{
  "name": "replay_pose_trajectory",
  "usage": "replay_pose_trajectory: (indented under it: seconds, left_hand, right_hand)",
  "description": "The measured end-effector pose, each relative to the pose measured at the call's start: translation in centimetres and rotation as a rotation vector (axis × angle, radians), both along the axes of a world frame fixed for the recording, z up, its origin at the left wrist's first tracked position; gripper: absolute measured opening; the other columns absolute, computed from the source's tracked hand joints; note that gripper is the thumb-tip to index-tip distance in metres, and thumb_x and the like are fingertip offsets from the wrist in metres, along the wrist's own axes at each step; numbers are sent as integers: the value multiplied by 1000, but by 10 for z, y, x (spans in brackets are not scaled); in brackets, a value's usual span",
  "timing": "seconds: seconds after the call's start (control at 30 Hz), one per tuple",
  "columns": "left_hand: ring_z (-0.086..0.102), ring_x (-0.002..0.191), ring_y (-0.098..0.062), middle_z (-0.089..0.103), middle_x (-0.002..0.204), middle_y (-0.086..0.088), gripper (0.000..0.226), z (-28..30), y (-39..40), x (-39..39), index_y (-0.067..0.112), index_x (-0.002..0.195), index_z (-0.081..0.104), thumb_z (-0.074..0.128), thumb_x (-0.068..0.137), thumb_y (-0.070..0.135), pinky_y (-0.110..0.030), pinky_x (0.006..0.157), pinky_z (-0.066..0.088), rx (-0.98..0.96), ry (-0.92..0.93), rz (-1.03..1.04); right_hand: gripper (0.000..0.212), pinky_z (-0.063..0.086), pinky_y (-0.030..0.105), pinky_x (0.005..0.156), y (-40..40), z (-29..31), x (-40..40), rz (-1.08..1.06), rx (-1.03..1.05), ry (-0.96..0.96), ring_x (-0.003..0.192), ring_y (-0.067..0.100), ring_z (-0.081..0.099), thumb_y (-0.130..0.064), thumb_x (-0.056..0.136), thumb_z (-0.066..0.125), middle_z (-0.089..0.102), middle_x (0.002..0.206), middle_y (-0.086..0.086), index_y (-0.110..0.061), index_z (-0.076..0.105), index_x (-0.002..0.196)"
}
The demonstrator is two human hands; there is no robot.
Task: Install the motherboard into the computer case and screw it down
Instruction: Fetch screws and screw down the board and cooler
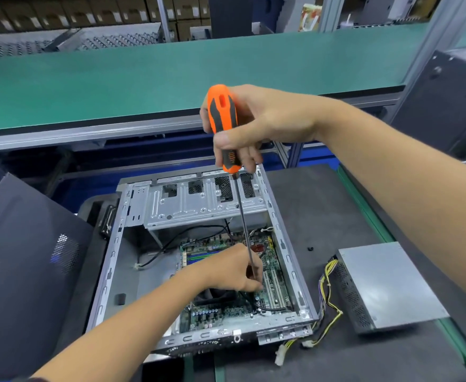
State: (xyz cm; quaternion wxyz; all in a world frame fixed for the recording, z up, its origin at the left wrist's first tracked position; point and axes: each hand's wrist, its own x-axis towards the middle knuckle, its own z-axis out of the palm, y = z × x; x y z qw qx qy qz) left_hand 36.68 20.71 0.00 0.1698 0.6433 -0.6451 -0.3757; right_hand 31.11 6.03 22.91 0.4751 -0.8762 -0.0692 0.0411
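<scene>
An open silver computer case (288,257) lies on a dark mat. The green motherboard (274,274) sits inside it, toward the right and near side. My right hand (259,119) grips the orange and black handle of a long screwdriver (222,117), which stands nearly upright above the case. Its thin shaft (242,216) runs down to the board. Down there my left hand (234,268) pinches the lower end of the shaft with curled fingers, hiding the tip and whatever is under it.
A grey power supply (388,285) with yellow and black cables (328,301) lies right of the case. A small black screw (310,248) lies on the mat (322,205). A dark side panel (25,257) leans at left. A green conveyor belt (143,81) runs behind.
</scene>
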Motion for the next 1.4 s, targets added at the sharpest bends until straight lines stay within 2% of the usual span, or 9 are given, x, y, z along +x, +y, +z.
replay_pose_trajectory:
  seconds: [0.37,0.57,0.83,1.03,1.13,1.2,1.23,1.33,1.4]
  left_hand:
    - [58,72,7,61,73,23,9,-14,-6,-18,22,82,71,75,79,30,-1,66,35,30,85,-71]
    - [61,79,0,69,88,9,20,-13,-12,-19,22,91,70,77,77,35,-20,74,50,72,98,-95]
    - [56,73,7,69,95,4,26,-16,-19,-9,21,102,69,78,77,25,-8,65,42,138,108,-198]
    - [57,73,4,67,86,10,16,-22,-25,-11,19,96,72,75,80,21,-15,70,45,114,143,-269]
    - [59,75,2,69,87,6,15,-26,-26,-13,16,95,71,74,81,21,-13,70,45,93,132,-318]
    - [61,77,-3,69,88,4,15,-28,-28,-13,15,94,72,74,81,20,-24,74,51,92,132,-337]
    - [61,77,-3,69,88,4,14,-30,-28,-13,16,94,72,74,80,20,-27,74,52,90,125,-342]
    - [56,73,8,68,89,8,16,-35,-29,-14,18,94,71,75,79,21,-16,69,47,83,108,-349]
    - [54,73,13,67,90,9,19,-38,-30,-16,18,96,71,76,78,21,-10,68,42,80,111,-362]
  right_hand:
    - [29,49,27,46,-5,-12,-18,-16,49,-20,52,30,64,-12,92,61,71,84,20,10,46,102]
    - [30,47,28,47,-9,-18,-23,-19,58,-10,53,31,64,-15,90,63,71,85,18,8,47,101]
    - [28,49,30,48,-8,-24,-24,-3,69,46,54,34,65,-13,90,63,70,86,19,7,47,100]
    - [25,50,34,49,-4,-32,-25,9,75,134,57,37,65,-10,90,63,70,86,21,7,47,99]
    - [10,51,22,48,1,-35,-29,-33,19,161,56,17,67,-11,89,66,72,78,3,-9,57,91]
    - [23,46,6,49,6,-35,-34,-126,-66,125,54,-4,61,-20,84,69,67,67,-23,-34,53,78]
    - [26,44,2,51,7,-36,-37,-154,-60,124,54,-10,59,-23,81,70,63,64,-31,-37,49,75]
    - [25,42,-1,51,8,-41,-43,-175,-7,173,56,-11,57,-21,77,71,60,64,-40,-34,49,77]
    - [23,41,0,53,8,-46,-44,-182,19,198,63,-6,55,-18,78,71,54,83,-43,-21,53,90]
